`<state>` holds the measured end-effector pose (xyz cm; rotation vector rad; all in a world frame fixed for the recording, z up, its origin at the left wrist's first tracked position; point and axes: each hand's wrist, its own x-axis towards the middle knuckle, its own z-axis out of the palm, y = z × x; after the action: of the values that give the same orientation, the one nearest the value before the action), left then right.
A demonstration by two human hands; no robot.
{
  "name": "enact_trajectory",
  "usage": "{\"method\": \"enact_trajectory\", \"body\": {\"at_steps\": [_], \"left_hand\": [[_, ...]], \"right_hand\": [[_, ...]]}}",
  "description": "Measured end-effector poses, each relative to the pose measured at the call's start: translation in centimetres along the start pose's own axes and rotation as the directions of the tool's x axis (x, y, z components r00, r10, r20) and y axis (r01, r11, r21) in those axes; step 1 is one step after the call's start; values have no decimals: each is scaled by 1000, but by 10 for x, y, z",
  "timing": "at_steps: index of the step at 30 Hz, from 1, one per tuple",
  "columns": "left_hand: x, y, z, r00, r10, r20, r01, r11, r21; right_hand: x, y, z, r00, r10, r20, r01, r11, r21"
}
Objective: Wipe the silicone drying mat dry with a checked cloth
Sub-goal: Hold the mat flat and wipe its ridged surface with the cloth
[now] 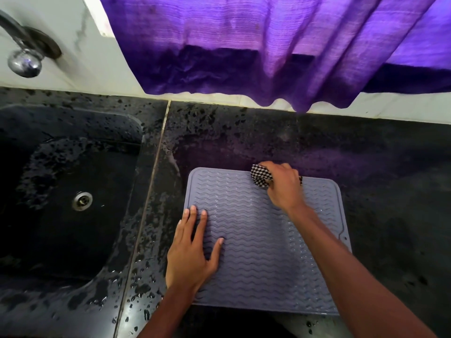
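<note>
Black speckled stone counter (pixel 366 167) fills most of the frame, wet, with droplets and dark splashes heaviest toward the left. A pale seam runs down it from upper centre to lower left.

Purple curtain (pixel 268 45) hangs across the top of the frame, centre to right. Its hem is darker and wavy and ends just above the white ledge at the back of the counter.

Black sink (pixel 36 191) sits in the left of the frame, the basin wet; a round metal drain (pixel 82 201) shows in its floor. A chrome tap (pixel 24 59) is mounted on the white wall in the upper left corner.

Grey-lilac silicone drying mat (pixel 256 240) lies flat on the counter in the lower centre, just right of the seam. It has a raised rim, rounded corners and wavy ridges across its whole face. Small water beads glint between the ridges.

Right hand (pixel 284 189) reaches in from the lower right, forearm crossing the mat's right side. The hand is at the mat's far edge, fingers closed around a bunched black-and-white checked cloth (pixel 261 178). The cloth presses onto the mat at the rim, and a small bit pokes out on the hand's right side.

Left hand (pixel 192 250) lies flat and open on the mat's left edge, palm down, fingers spread and pointing to the top of the frame. It grips nothing. The two hands are well apart.
</note>
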<state>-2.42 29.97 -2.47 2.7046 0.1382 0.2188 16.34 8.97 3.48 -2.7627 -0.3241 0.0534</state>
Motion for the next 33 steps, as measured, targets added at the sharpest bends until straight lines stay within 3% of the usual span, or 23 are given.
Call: {"method": "enact_trajectory", "body": {"at_steps": [11, 16, 20, 23, 27, 29, 33], "left_hand": [[0, 0, 0, 999, 25, -21, -25, 1000, -7], [0, 0, -2, 1000, 6, -10, -6, 1000, -12], [1, 1, -4, 1000, 8, -20, -9, 999, -41], [1, 1, -3, 1000, 7, -20, -8, 999, -51], [1, 0, -1, 1000, 9, -18, -9, 999, -38], [1, 0, -1, 1000, 12, -19, -13, 999, -31], [0, 0, -1, 1000, 13, -20, -13, 1000, -16]], "right_hand": [[30, -107, 45, 980, -181, 77, 176, 982, 71], [37, -135, 47, 947, -272, 173, 221, 938, 268], [17, -112, 19, 991, -130, -11, 120, 873, 473], [-8, -54, -17, 983, 7, -185, 47, 957, 285], [-30, 29, -45, 974, 167, -150, -158, 985, 73], [-36, 53, -33, 978, 182, -105, -181, 983, 14], [-39, 67, -2, 970, 184, -158, -173, 981, 83]]}}
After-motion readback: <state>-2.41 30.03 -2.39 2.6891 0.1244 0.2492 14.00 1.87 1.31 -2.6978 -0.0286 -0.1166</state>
